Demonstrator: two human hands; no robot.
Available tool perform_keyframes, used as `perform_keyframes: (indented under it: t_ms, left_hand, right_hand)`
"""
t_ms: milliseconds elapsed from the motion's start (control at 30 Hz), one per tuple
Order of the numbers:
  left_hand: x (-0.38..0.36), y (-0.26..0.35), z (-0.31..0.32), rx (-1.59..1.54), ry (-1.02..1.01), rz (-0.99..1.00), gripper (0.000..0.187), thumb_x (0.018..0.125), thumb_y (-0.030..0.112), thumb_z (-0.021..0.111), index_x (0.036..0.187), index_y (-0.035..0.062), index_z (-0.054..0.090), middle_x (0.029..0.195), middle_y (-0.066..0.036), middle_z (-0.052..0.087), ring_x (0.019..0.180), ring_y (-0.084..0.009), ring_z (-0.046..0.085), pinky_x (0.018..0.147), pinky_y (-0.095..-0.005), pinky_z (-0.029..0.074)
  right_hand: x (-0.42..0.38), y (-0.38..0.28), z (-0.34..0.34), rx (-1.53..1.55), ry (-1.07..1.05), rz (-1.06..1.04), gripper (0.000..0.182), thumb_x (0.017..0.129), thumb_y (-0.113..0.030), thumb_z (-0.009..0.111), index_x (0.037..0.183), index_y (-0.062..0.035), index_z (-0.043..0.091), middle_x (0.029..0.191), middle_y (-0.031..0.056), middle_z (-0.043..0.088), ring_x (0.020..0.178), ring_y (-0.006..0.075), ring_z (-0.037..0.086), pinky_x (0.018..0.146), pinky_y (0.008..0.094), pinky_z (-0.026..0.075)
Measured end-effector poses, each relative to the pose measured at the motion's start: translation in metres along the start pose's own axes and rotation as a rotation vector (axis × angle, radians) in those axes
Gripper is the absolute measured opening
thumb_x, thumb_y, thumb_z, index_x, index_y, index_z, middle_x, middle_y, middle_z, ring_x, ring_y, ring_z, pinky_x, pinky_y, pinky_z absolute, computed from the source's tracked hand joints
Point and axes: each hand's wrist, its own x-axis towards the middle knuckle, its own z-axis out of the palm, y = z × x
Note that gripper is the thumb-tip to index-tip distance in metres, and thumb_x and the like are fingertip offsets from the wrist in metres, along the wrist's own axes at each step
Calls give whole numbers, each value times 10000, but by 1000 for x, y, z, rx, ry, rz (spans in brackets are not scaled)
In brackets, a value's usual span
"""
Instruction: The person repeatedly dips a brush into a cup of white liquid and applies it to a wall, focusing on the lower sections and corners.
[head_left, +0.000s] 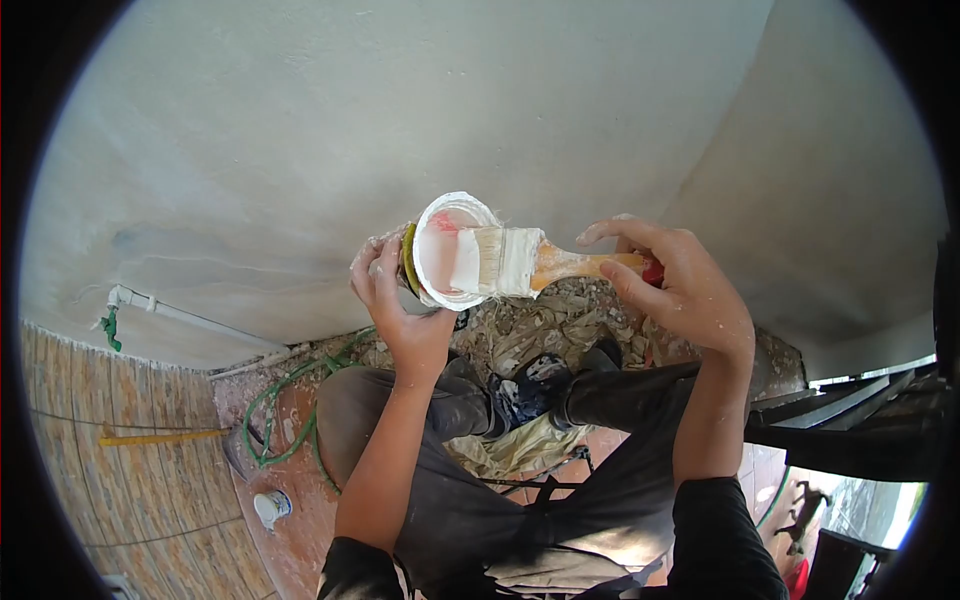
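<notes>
While the person looks down past their own arms, the left hand (395, 305) is wrapped around a small paint cup (448, 252), its fingers (372, 268) curled against the cup's side and the thumb tucked under the rim. The cup is tipped so its white, paint-coated mouth faces the camera, with a pinkish smear inside and a yellow-green band round the outer wall. Across that mouth lies a paintbrush (520, 262): its white-loaded bristles rest on the rim and reach into the cup, while the orange wooden handle runs out to the right. The right hand (680, 285) holds the end of that handle, fingers (625, 232) closed lightly around it in a pinch, the index finger stretched along the top; a bit of red shows at the handle's tip beside the palm.

Both hands are raised close in front of a pale plastered wall (400, 120). Below them are dark, paint-spattered trousers (480, 480) and shoes (540, 385), standing near rubble and crumpled sheeting on the floor. A green hose (285, 400) coils over the terracotta tiles to the left, near a white pipe (190, 318) that runs along the foot of the wall, and a small white pot (270, 506) stands on the floor beyond the hose.
</notes>
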Motion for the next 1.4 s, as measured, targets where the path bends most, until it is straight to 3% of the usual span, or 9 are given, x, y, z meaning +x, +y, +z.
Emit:
perform_keyframes:
  t_ms: [133,200,367,467,700,833,1033,1167,1400]
  left_hand:
    - [0,-3,2,35,5,-2,805,623,8,777,1327,-25,387,1294,-167,385,1244,-304,404,1045,-393,339]
    - [0,-12,7,-173,25,-144,862,588,87,834,1337,36,410,1290,-159,387,1229,-312,376,1005,-418,339]
    - [-4,-21,11,-265,-70,-255,881,601,45,800,1369,44,368,1308,-139,360,1222,-284,387,1003,-395,353]
    - [-7,-24,15,-347,-113,-314,870,604,10,778,1369,47,364,1293,-127,358,1213,-271,407,995,-387,385]
    - [-6,-18,19,-587,-200,-547,818,618,-35,763,1339,33,383,1261,-102,364,1211,-224,427,971,-372,447]
    - [-2,-25,15,-535,-135,-506,808,628,-59,755,1337,22,376,1259,-93,390,1201,-217,447,987,-376,445]
    - [10,-14,0,-608,75,-569,723,672,-124,715,1304,22,397,1263,-87,448,1153,-195,502,984,-366,457]
    - [16,-7,-1,-675,99,-587,630,703,-110,719,1254,14,441,1216,-93,485,1122,-182,508,911,-327,508]
    - [15,-6,-9,-740,87,-612,656,703,-131,698,1277,28,424,1248,-94,474,1153,-188,497,966,-362,476]
  right_hand:
    - [14,22,17,-72,11,-14,314,866,-278,635,905,32,670,671,123,604,574,161,517,583,306,437]
    - [18,21,18,-45,-24,29,344,866,-299,642,902,41,667,661,114,598,576,156,506,577,314,431]
    - [19,21,16,139,44,103,374,885,-335,633,875,37,673,565,-21,428,539,83,358,493,282,300]
    - [19,29,17,157,123,62,369,893,-345,625,857,18,682,569,-52,344,539,62,292,482,270,234]
    - [20,28,9,283,145,96,358,890,-365,628,859,-15,697,555,-65,326,524,42,268,464,253,216]
    - [25,42,5,453,211,153,349,890,-358,633,868,-15,690,568,-76,358,484,26,258,428,226,191]
    - [27,118,-8,564,220,227,343,905,-346,621,912,-6,664,573,-87,342,471,14,245,415,210,183]
    - [9,175,-3,759,177,337,332,924,-347,595,939,-19,648,563,-101,305,463,18,235,411,212,191]
    - [3,232,19,761,217,457,323,933,-350,573,921,-35,643,559,-104,294,460,16,239,409,213,194]
